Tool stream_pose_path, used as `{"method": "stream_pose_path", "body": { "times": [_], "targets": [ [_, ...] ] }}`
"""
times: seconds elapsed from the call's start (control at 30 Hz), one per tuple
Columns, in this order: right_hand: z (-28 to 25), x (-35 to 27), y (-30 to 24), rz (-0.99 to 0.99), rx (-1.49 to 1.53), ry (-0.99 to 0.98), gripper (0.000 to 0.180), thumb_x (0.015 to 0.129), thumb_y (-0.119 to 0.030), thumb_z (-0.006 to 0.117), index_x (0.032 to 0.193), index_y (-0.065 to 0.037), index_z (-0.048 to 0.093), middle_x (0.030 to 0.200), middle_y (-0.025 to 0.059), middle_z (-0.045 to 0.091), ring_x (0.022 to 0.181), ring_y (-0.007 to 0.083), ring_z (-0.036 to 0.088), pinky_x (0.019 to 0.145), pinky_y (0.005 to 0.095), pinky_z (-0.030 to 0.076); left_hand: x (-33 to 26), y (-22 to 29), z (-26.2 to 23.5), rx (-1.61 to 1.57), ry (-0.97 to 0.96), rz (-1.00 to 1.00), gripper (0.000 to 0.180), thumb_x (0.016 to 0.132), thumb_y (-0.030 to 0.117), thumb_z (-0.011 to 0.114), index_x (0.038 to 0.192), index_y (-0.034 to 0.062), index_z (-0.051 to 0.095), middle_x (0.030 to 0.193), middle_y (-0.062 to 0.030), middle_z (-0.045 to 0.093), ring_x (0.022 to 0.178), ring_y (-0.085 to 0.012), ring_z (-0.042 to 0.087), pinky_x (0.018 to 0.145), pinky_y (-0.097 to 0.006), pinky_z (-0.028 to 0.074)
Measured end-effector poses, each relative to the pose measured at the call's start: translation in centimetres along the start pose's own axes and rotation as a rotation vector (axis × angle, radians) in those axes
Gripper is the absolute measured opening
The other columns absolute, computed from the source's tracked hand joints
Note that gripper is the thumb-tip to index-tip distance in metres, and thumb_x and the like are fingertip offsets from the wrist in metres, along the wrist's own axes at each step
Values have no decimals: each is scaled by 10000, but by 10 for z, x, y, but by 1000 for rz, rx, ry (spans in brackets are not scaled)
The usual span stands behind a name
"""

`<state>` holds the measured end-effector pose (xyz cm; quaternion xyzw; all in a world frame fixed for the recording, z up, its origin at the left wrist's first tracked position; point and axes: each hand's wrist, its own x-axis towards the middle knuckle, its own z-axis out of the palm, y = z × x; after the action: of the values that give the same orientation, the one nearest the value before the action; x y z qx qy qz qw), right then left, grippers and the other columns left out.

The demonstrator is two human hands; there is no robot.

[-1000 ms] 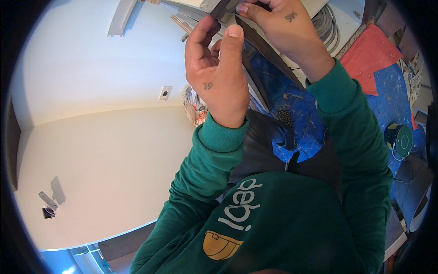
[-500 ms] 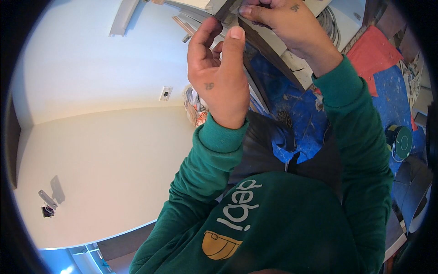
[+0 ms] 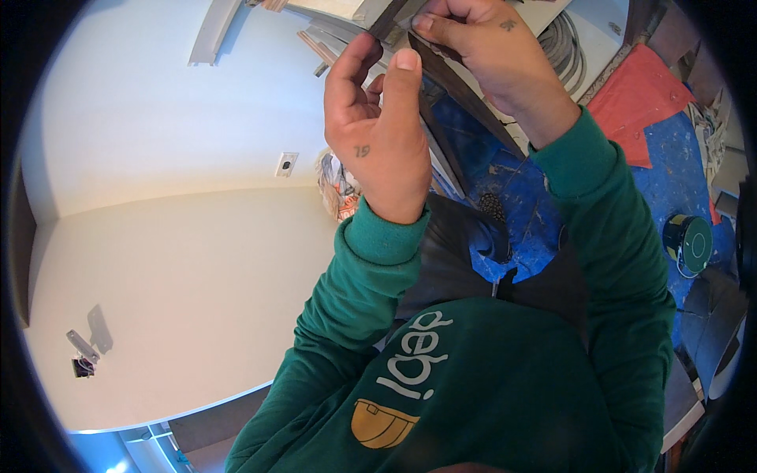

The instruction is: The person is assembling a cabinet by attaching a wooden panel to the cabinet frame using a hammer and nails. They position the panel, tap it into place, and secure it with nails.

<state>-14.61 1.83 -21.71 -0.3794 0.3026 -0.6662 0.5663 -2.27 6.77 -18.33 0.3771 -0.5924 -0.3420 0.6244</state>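
Note:
At the top middle, my left hand [image 3: 382, 130] is raised with its thumb well apart from the curled fingers. Its fingertips touch the lower end of a dark brown strip [image 3: 389, 19], and nothing shows between thumb and fingers. Just to the right, my right hand [image 3: 493, 51] is closed in a pinch beside a small grey surface next to the strip. What lies inside that pinch is hidden by the fingers. Below it, a long dark board edge [image 3: 461, 88] slants down to the right.
A white wall with an outlet [image 3: 287, 164] is on the left. Blue sheeting [image 3: 536, 201] covers the floor, with a red cloth [image 3: 631, 98] and a dark green-lidded bucket [image 3: 689, 243] to the right. Coiled grey cable [image 3: 564, 51] lies behind my right hand. A bundled bag [image 3: 337, 185] sits by the wall.
My right hand and forearm have shifted slightly left, with the pinch kept closed. My left hand has barely moved.

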Motion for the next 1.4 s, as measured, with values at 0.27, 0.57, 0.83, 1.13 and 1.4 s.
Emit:
{"method": "stream_pose_path", "body": {
  "times": [0.27, 0.57, 0.83, 1.13, 1.4],
  "targets": [
    [3, -4, -4, -79, -142, 48, 150, 959, -63, 664, 848, 36, 685, 749, 23, 637, 684, 98, 545, 608, 255, 452, 0, -1, 1, -12, -4, 6, 458, 933, 116, 745, 1299, -96, 570, 1243, -163, 642, 1147, -207, 595, 1048, -331, 441],
    [0, -5, -22, -168, -338, -9, 163, 959, -60, 635, 922, 91, 684, 768, 54, 667, 712, 107, 550, 637, 284, 462, 0, -1, 1, 13, 3, 13, 451, 931, 98, 740, 1301, -96, 571, 1229, -160, 649, 1133, -204, 603, 1037, -327, 450],
    [-8, -4, -20, -613, -533, -59, 93, 897, -13, 622, 921, 67, 662, 794, 190, 642, 732, 284, 612, 680, 374, 484, 2, -2, -1, -20, -5, -13, 471, 917, 81, 759, 1306, -96, 562, 1227, -155, 638, 1076, -185, 613, 962, -302, 486],
    [-11, 3, -14, -695, -535, -73, 81, 900, -5, 635, 934, 65, 657, 806, 154, 658, 741, 248, 614, 683, 363, 486, 4, -3, -6, -22, -21, -28, 518, 907, 104, 787, 1326, -84, 548, 1251, -154, 611, 1045, -177, 605, 894, -285, 513],
    [3, -6, -18, -324, -309, -42, 144, 966, -43, 640, 923, 92, 670, 778, 18, 640, 756, 83, 540, 647, 278, 452, 3, -2, -5, 49, 2, 9, 441, 920, 95, 748, 1285, -90, 583, 1155, -134, 668, 1057, -186, 622, 987, -304, 472]
  ]
}}
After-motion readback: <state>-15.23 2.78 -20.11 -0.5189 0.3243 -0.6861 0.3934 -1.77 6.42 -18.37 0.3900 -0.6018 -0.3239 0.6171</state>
